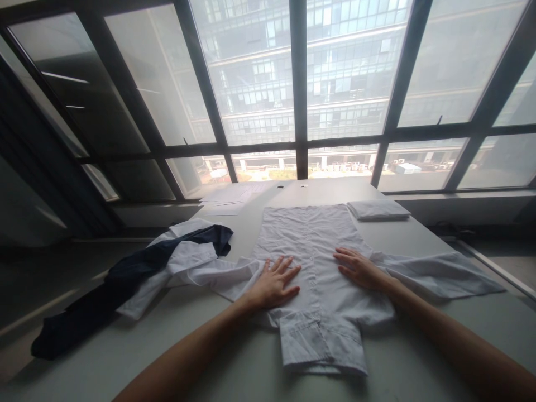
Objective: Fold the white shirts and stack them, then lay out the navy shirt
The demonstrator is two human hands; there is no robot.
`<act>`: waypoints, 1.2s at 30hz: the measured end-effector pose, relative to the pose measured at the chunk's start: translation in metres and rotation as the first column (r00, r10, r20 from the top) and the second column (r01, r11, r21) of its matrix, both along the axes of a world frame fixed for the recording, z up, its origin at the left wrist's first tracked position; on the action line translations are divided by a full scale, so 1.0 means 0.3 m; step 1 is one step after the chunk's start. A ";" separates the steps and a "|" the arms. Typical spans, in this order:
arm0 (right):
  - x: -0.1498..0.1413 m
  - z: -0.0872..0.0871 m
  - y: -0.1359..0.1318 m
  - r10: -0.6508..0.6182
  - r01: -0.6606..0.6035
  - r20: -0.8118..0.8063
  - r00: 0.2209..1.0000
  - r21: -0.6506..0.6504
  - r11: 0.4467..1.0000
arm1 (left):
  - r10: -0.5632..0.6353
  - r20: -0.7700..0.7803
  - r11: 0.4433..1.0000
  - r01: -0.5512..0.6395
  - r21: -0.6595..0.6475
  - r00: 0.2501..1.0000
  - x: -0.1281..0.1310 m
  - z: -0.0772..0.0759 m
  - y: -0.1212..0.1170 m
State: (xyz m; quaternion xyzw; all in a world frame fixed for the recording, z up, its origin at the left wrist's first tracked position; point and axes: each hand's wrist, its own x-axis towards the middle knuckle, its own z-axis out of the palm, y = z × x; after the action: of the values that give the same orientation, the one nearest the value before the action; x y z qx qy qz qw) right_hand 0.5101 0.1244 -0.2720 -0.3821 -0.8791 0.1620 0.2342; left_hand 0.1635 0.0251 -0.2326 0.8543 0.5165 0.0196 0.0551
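Note:
A white button-up shirt lies spread out on the white table, its button placket running down the middle. Its collar faces me, and the hem points to the window. My left hand rests flat on the left half of the shirt with fingers spread. On the right half, my right hand lies flat too, fingers stretched toward the placket. One sleeve extends out to the right; the left sleeve is crumpled and reaches toward other clothes. Wrinkles cross the shirt's far part.
Dark navy clothing and more white cloth are heaped at the table's left edge. A folded white cloth sits at the far right. Sheets of paper lie at the far left, before large windows.

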 end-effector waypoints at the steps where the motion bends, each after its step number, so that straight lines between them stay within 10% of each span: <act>1: 0.002 0.000 0.001 0.002 -0.002 0.004 1.000 -0.002 1.000 | -0.002 0.002 1.000 0.002 0.019 1.000 0.002 0.003 -0.003; 7: -0.071 0.063 -0.075 -0.129 0.142 -0.259 0.957 0.031 0.989 | -0.285 0.068 0.958 0.281 0.065 0.956 0.046 0.059 -0.044; 10: -0.177 0.109 -0.205 -0.189 -0.026 -0.604 0.774 -0.328 0.944 | -0.355 0.098 0.934 0.356 0.001 0.930 0.064 0.065 -0.055; 13: -0.268 0.104 -0.326 -0.168 -0.508 -0.724 0.669 -0.611 0.607 | -0.362 0.099 0.929 0.367 -0.039 0.927 0.067 0.050 -0.053; 16: -0.296 0.058 -0.348 -0.273 -0.614 -0.735 0.620 -0.672 0.414 | -0.356 0.115 0.932 0.362 -0.035 0.928 0.061 0.034 -0.049; 22: -0.203 0.004 -0.180 -0.544 -0.521 -0.699 0.465 -0.712 0.470 | -0.365 0.135 0.924 0.376 -0.071 0.921 0.053 0.028 -0.042; 29: -0.044 0.046 -0.029 -0.824 -0.433 -0.546 -0.148 -0.714 0.551 | -0.367 0.161 0.922 0.382 -0.070 0.916 0.039 0.019 -0.024; 33: -0.044 0.069 -0.043 -0.798 -0.508 -0.584 -0.146 -0.648 0.567 | -0.366 0.158 0.924 0.379 -0.057 0.917 0.041 0.024 -0.024; 36: -0.088 0.098 -0.095 -0.754 -0.735 -0.655 0.044 -0.532 0.419 | -0.366 0.151 0.925 0.376 -0.050 0.918 0.046 0.033 -0.025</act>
State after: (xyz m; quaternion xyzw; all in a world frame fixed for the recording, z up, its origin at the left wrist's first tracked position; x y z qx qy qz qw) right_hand 0.4836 0.0960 -0.2427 -0.2068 -0.1706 0.8134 0.5162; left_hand 0.1774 0.0176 -0.2226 0.9304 0.3405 0.0480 0.1269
